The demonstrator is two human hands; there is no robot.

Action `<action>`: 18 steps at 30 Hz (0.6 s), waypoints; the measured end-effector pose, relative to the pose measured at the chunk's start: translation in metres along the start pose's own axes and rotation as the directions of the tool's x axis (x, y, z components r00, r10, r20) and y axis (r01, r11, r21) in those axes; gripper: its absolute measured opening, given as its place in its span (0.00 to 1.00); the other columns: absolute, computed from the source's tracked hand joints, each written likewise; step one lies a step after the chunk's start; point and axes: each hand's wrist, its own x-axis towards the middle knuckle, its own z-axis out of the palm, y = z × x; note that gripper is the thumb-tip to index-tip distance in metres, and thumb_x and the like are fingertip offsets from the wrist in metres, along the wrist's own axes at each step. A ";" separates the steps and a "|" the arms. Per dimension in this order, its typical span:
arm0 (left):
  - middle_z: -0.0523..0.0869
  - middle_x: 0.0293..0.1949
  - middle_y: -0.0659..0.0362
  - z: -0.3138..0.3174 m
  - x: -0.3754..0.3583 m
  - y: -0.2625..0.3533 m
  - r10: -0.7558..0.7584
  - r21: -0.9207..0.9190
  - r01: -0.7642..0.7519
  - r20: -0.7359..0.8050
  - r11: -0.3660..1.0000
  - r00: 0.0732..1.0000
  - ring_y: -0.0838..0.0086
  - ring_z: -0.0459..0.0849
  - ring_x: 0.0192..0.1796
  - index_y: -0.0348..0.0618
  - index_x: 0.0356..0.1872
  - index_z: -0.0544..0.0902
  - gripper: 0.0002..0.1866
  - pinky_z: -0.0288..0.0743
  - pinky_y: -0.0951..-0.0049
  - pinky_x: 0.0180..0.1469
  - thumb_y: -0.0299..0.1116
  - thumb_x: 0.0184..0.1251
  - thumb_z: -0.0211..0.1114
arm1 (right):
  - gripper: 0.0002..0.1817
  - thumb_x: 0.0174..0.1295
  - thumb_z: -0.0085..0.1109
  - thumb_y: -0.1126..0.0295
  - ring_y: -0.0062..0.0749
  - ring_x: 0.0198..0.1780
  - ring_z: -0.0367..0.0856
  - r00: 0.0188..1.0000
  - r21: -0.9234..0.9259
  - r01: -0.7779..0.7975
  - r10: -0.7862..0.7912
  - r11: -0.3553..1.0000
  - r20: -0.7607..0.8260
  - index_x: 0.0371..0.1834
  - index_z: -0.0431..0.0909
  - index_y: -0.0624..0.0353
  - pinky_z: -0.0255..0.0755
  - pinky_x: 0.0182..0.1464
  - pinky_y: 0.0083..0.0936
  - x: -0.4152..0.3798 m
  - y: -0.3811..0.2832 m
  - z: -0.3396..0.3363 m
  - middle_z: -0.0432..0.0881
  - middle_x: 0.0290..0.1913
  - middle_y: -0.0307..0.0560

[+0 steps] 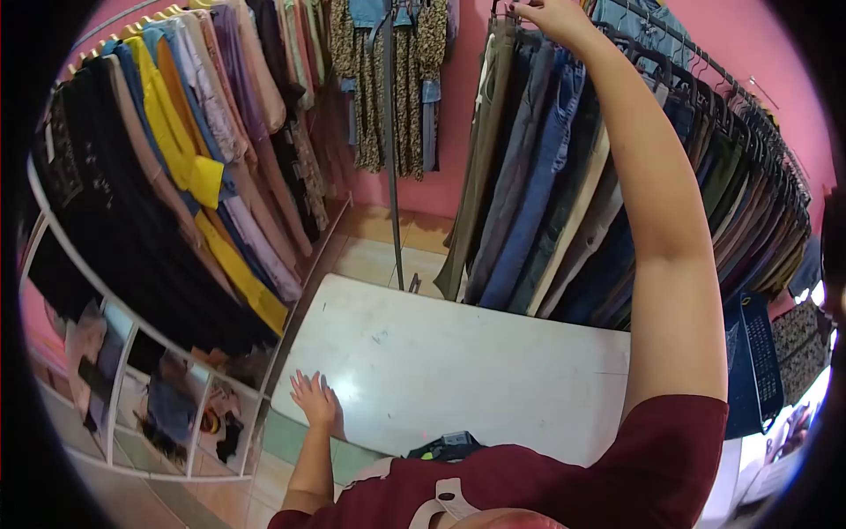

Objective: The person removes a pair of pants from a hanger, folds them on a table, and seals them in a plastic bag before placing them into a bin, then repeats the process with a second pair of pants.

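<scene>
1. Head view: pink walls, smooth and matte, stand behind glossy tiled floor and crowded clothes rails.
2. Below them spreads a flat white desk, a broad slab with rounded corners, a soft shine and small dark scuffs.
3. The left hand lies palm down near its left edge, fingers spread apart and holding nothing.
4. The right hand reaches up to the rail, its bent fingers at a dark hanger; the frame's top edge crops them, so I cannot tell whether they grip it.
5. Beneath that hanger, olive trousers fall in long, soft folds at the near end of the row, beside faded blue denim jeans with creased legs.
6. A slim, straight metal pole rises in front of a small-patterned dress.
7. At left hang a bright yellow garment and black garments, limp and draped, above a white tubular frame.
8. At right sits a dark blue basket of perforated plastic.
</scene>
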 end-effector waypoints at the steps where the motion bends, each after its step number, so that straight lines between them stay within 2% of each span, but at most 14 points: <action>1: 0.55 0.69 0.43 0.009 -0.015 0.006 0.014 0.031 -0.014 -0.003 0.999 1.000 0.44 0.46 0.72 0.47 0.58 0.71 0.24 0.41 0.36 0.66 0.35 0.57 0.58 | 0.23 0.57 0.51 0.48 0.48 0.45 0.82 0.995 -0.032 -0.010 0.007 0.999 -0.099 0.36 0.85 0.55 0.75 0.48 0.36 0.013 0.015 0.006 0.82 0.39 0.62; 2: 0.57 0.68 0.43 0.017 -0.031 0.015 0.025 0.060 -0.024 -0.011 0.998 1.000 0.43 0.47 0.72 0.46 0.56 0.72 0.23 0.41 0.37 0.67 0.34 0.56 0.58 | 0.23 0.57 0.51 0.48 0.52 0.45 0.81 0.980 -0.062 -0.015 0.003 0.998 -0.200 0.37 0.84 0.56 0.74 0.48 0.37 0.021 0.027 0.009 0.82 0.39 0.62; 3: 0.58 0.68 0.42 -0.006 0.020 -0.019 0.035 0.071 -0.033 -0.022 0.997 0.999 0.44 0.47 0.72 0.45 0.56 0.72 0.23 0.41 0.37 0.67 0.34 0.56 0.58 | 0.23 0.57 0.51 0.48 0.52 0.45 0.81 0.976 -0.049 -0.034 0.023 0.998 -0.215 0.37 0.84 0.56 0.74 0.48 0.37 0.073 0.002 0.047 0.82 0.39 0.62; 5: 0.58 0.67 0.42 -0.005 0.020 -0.004 0.041 0.032 -0.040 -0.028 0.999 0.999 0.44 0.48 0.72 0.44 0.55 0.73 0.23 0.40 0.37 0.67 0.34 0.56 0.57 | 0.25 0.56 0.52 0.48 0.56 0.45 0.80 0.916 -0.055 -0.234 0.202 0.971 -0.347 0.36 0.83 0.61 0.74 0.48 0.41 0.098 0.005 0.061 0.81 0.40 0.64; 6: 0.59 0.67 0.41 -0.011 0.024 0.001 0.016 0.015 -0.016 0.004 1.000 1.000 0.44 0.49 0.71 0.44 0.56 0.72 0.23 0.39 0.37 0.67 0.33 0.56 0.56 | 0.24 0.57 0.51 0.51 0.58 0.45 0.80 0.881 -0.039 -0.331 0.294 0.943 -0.370 0.35 0.82 0.65 0.74 0.47 0.43 0.100 0.003 0.062 0.80 0.41 0.66; 7: 0.60 0.66 0.41 -0.016 0.024 0.003 -0.015 0.001 0.015 0.046 1.000 0.999 0.44 0.49 0.71 0.43 0.56 0.71 0.23 0.37 0.38 0.67 0.32 0.56 0.56 | 0.24 0.57 0.51 0.51 0.58 0.45 0.80 0.881 -0.043 -0.335 0.297 0.941 -0.368 0.35 0.82 0.65 0.74 0.47 0.43 0.111 0.010 0.070 0.80 0.41 0.66; 9: 0.59 0.67 0.41 -0.017 0.027 0.005 -0.025 -0.009 0.025 0.068 1.000 0.997 0.45 0.49 0.72 0.43 0.56 0.71 0.23 0.36 0.38 0.67 0.32 0.56 0.55 | 0.20 0.58 0.49 0.58 0.58 0.41 0.81 0.774 -0.028 -0.426 0.348 0.904 -0.530 0.33 0.82 0.67 0.75 0.44 0.45 0.133 0.033 0.078 0.81 0.38 0.66; 10: 0.59 0.67 0.41 -0.018 0.028 0.005 -0.037 -0.014 0.038 0.089 0.999 0.995 0.46 0.48 0.72 0.42 0.56 0.71 0.23 0.35 0.38 0.68 0.32 0.56 0.55 | 0.20 0.58 0.49 0.58 0.58 0.41 0.81 0.774 -0.034 -0.430 0.349 0.902 -0.528 0.33 0.82 0.67 0.75 0.44 0.45 0.141 0.044 0.078 0.81 0.38 0.66; 12: 0.58 0.67 0.41 -0.019 0.026 0.005 -0.037 -0.013 0.039 0.108 0.999 0.993 0.46 0.48 0.72 0.42 0.57 0.71 0.24 0.34 0.38 0.68 0.32 0.56 0.55 | 0.15 0.57 0.48 0.65 0.56 0.37 0.82 0.804 -0.433 -0.262 -0.054 0.862 -0.592 0.29 0.82 0.65 0.75 0.40 0.46 0.152 0.069 0.074 0.81 0.32 0.63; 15: 0.57 0.68 0.42 -0.019 0.028 0.008 -0.044 -0.009 0.045 0.125 0.999 0.991 0.47 0.46 0.72 0.42 0.57 0.70 0.24 0.32 0.38 0.68 0.31 0.56 0.55 | 0.14 0.56 0.49 0.66 0.53 0.31 0.81 0.796 -0.547 -0.267 -0.137 0.793 -0.589 0.25 0.81 0.63 0.75 0.35 0.45 0.163 0.084 0.043 0.81 0.28 0.61; 17: 0.56 0.68 0.42 -0.019 0.026 0.006 -0.039 -0.002 0.039 0.142 0.999 0.989 0.48 0.46 0.73 0.41 0.57 0.70 0.24 0.31 0.38 0.68 0.31 0.56 0.55 | 0.14 0.57 0.50 0.63 0.46 0.26 0.81 0.850 -0.752 -0.196 -0.273 0.630 -0.451 0.24 0.81 0.62 0.74 0.29 0.40 0.129 0.060 0.007 0.82 0.26 0.56; 18: 0.56 0.68 0.42 -0.017 0.026 0.005 -0.035 0.002 0.035 0.131 0.999 0.991 0.48 0.46 0.73 0.41 0.57 0.69 0.24 0.31 0.38 0.68 0.31 0.56 0.55 | 0.15 0.59 0.50 0.63 0.39 0.24 0.79 0.835 -0.302 -0.156 -0.038 0.940 -0.548 0.24 0.79 0.61 0.73 0.26 0.35 0.113 0.063 -0.002 0.81 0.24 0.52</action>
